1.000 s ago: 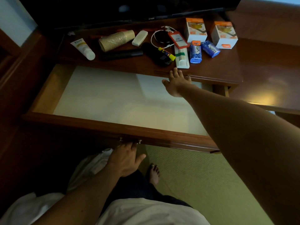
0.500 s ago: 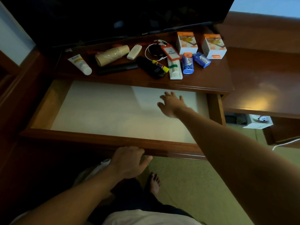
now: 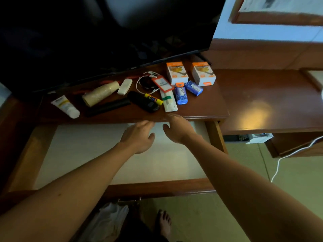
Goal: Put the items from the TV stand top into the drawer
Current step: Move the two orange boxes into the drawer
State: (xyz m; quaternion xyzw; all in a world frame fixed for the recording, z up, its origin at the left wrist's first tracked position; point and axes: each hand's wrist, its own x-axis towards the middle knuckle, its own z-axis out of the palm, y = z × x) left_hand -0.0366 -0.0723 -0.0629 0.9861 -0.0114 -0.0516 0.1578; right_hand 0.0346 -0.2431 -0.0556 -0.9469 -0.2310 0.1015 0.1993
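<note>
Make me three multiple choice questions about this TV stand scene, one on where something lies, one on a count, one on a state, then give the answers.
1. Where does the white tube lie on the TV stand top?
A. far left
B. far right
C. in the drawer

2. How many orange-and-white boxes stand at the back?
A. one
B. two
C. four

3. What state is the drawer in?
A. shut
B. open, holding the items
C. open, with no items inside

Answers: 1 A, it lies left of the paper cup stack. 2 B, a second box stands beside the first. 3 C, its pale floor shows bare under the left hand and right hand.
</note>
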